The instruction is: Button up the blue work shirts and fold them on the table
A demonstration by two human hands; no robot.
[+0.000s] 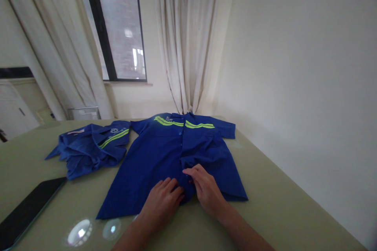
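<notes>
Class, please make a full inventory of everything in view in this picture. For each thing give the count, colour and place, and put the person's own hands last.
Spread shirt: 1, blue with yellow-green stripes, mid-table
Crumpled garment: 1, blue with yellow-green stripes, left of the shirt
Flat slab: 1, black, table's near left
Table: 1, dull green, under these
Bright round spots: 2 clear ones, white, near side
Window: 1, dark frame, behind
Curtains: 2, cream, beside the window
Panel: 1, pale, behind the table, left
Door-like front: 1, whitish, far left
Walls: pale, right and back
Left hand: 1, bare, at shirt's lower front
Right hand: 1, bare, at shirt's front opening
</notes>
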